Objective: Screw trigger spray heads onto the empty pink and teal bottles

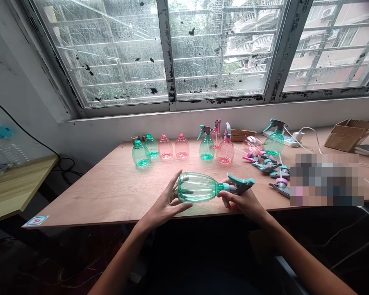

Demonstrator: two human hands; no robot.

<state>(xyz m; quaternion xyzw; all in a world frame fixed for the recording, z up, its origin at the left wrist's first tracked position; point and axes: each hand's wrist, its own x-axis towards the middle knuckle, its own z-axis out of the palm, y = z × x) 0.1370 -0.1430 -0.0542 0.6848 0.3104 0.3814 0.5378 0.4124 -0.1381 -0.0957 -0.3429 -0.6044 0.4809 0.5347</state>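
A clear green spray bottle lies sideways in the air above the table's front edge, its green and grey trigger head pointing right. My left hand cups the base of the bottle, thumb and fingers wrapped round it. At the neck, my right hand has its fingers closed by the collar, just under the trigger head. Whether the collar is fully screwed down cannot be made out. Loose spray heads in pink, green and grey lie to the right of my right hand.
Green bottles and pink bottles without heads stand at the back left. Bottles with heads stand centre back, another green one further right. A power strip, cables and a cardboard box are at right. Windows rise behind the wooden table.
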